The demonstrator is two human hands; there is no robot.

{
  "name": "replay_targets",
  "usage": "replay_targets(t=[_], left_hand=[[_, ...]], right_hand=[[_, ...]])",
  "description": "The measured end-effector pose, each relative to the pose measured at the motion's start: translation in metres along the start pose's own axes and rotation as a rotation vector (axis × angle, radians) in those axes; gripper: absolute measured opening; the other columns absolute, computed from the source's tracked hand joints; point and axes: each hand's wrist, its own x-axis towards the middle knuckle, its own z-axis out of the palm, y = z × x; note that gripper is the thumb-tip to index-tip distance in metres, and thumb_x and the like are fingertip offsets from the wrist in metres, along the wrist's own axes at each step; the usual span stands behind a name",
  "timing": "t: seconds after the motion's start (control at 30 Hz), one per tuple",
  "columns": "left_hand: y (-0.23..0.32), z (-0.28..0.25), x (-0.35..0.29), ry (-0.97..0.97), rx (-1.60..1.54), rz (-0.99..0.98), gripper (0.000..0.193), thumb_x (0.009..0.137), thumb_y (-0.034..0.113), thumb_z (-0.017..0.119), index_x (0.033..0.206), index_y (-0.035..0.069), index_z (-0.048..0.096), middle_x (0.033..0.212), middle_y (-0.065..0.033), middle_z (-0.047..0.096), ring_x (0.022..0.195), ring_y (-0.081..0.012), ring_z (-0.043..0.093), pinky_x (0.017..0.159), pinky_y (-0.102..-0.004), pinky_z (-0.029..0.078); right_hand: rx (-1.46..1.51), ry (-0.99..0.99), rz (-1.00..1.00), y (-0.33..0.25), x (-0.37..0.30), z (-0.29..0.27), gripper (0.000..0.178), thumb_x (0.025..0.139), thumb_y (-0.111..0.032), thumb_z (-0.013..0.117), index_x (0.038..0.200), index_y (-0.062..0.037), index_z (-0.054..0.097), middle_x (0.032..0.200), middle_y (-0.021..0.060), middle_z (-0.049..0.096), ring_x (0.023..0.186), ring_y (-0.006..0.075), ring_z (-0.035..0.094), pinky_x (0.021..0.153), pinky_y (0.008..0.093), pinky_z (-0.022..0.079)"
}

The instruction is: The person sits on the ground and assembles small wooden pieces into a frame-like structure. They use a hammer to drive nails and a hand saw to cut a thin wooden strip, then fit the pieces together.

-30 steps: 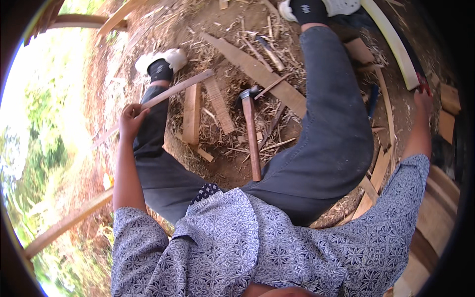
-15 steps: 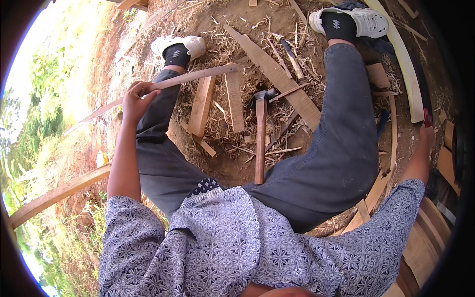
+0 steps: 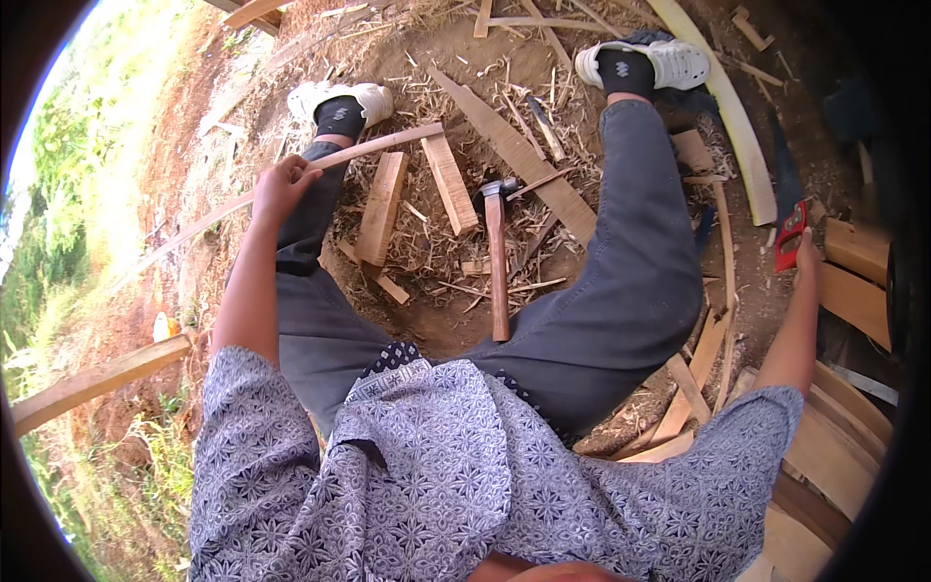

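Observation:
Out to the left, my left hand [image 3: 282,188] is closed around a long thin wooden strip [image 3: 373,145]. The strip slants across my left shin, and its right end overlaps the top of a short wood block [image 3: 449,184]; I cannot tell whether they touch. Far to the right, my right hand [image 3: 809,260] grips the red handle of a handsaw [image 3: 790,236], whose dark blade points away from me. Between my legs lies a hammer [image 3: 497,257] with a wooden handle, its head on the far side. Another wood block [image 3: 383,209] is left of it.
A wide plank [image 3: 519,150] lies slantwise on the shaving-strewn ground near my right leg. A pale curved strip [image 3: 742,141] runs past my right shoe [image 3: 679,64]. Stacked boards [image 3: 834,436] are at the right, and a wooden beam [image 3: 97,383] juts in at left.
The handsaw's red handle has come into fuller view as my right hand moved inward. My left hand still holds the strip, and the whole view has shifted slightly.

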Motion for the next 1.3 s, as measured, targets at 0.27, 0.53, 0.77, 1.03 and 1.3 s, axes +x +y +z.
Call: replay_targets(t=[0.27,0.53,0.77,1.03,1.3], left_hand=[[-0.02,-0.002,-0.016,0.1,0.026,0.185,0.04,0.086,0.045,0.077,0.108,0.012,0.073,0.098,-0.0126,0.076,0.097,-0.0343,0.071,0.092,-0.0454,0.05],[-0.03,0.014,-0.022,0.165,-0.01,0.252,0.03,0.091,0.04,0.071,0.104,0.013,0.073,0.095,-0.0115,0.074,0.096,-0.0339,0.07,0.084,-0.0483,0.051],[-0.035,0.02,-0.005,0.265,-0.018,0.342,0.025,0.093,0.041,0.069,0.097,0.017,0.068,0.092,-0.0069,0.073,0.094,-0.03,0.071,0.084,-0.0495,0.047],[-0.022,0.003,-0.004,0.178,-0.073,0.352,0.023,0.095,0.04,0.068,0.101,0.018,0.069,0.094,-0.0064,0.074,0.095,-0.03,0.071,0.087,-0.0504,0.045],[0.034,0.012,-0.003,0.241,-0.171,0.299,0.024,0.098,0.039,0.065,0.11,0.018,0.066,0.096,-0.0078,0.076,0.094,-0.0307,0.073,0.081,-0.0514,0.048]], right_hand=[[0.823,-0.194,0.022,-0.076,-0.195,-0.057,0.034,0.109,-0.04,0.052,0.096,-0.0099,0.06,0.087,0.0038,0.058,0.086,0.0168,0.059,0.085,0.0355,0.051],[1.182,-0.041,-0.282,-0.173,-0.485,-0.096,0.024,0.109,-0.025,0.053,0.105,-0.0028,0.061,0.088,0.0026,0.054,0.084,0.0173,0.054,0.088,0.0354,0.049],[1.245,-0.183,-0.513,-0.218,-0.659,-0.066,0.028,0.109,-0.023,0.053,0.119,0.0022,0.057,0.093,0.0031,0.053,0.087,0.0167,0.052,0.088,0.036,0.047],[1.182,-0.156,-0.491,-0.235,-0.742,-0.038,0.031,0.109,-0.024,0.05,0.121,0.0039,0.057,0.092,0.0029,0.052,0.088,0.0168,0.052,0.09,0.0372,0.047],[1.156,-0.21,-0.488,-0.249,-0.757,-0.024,0.031,0.111,-0.026,0.049,0.121,0.0025,0.056,0.092,0.0021,0.051,0.088,0.0163,0.051,0.089,0.0359,0.046]])
